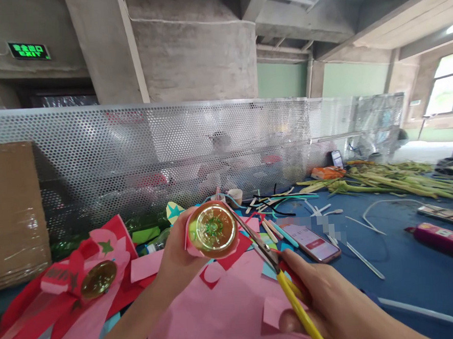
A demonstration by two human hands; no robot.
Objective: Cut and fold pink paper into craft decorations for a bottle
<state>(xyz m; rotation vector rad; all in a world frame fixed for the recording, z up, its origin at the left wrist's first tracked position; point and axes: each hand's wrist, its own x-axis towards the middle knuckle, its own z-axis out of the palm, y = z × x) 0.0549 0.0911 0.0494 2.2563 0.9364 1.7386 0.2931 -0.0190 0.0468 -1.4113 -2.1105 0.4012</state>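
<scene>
Left hand (178, 254) grips a paper-wrapped bottle (212, 229); right hand (326, 296), fingers curled, holds yellow-handled scissors (270, 261) whose blades touch the bottle's pink paper (193, 251).

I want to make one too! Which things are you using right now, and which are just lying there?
In use:
- bottle wrapped in pink paper, in the left hand
- scissors, in the right hand, blades at the paper's edge

Just lying about:
- phone
- second bottle on red paper
- green stalks
- pencil case
- cardboard
</scene>
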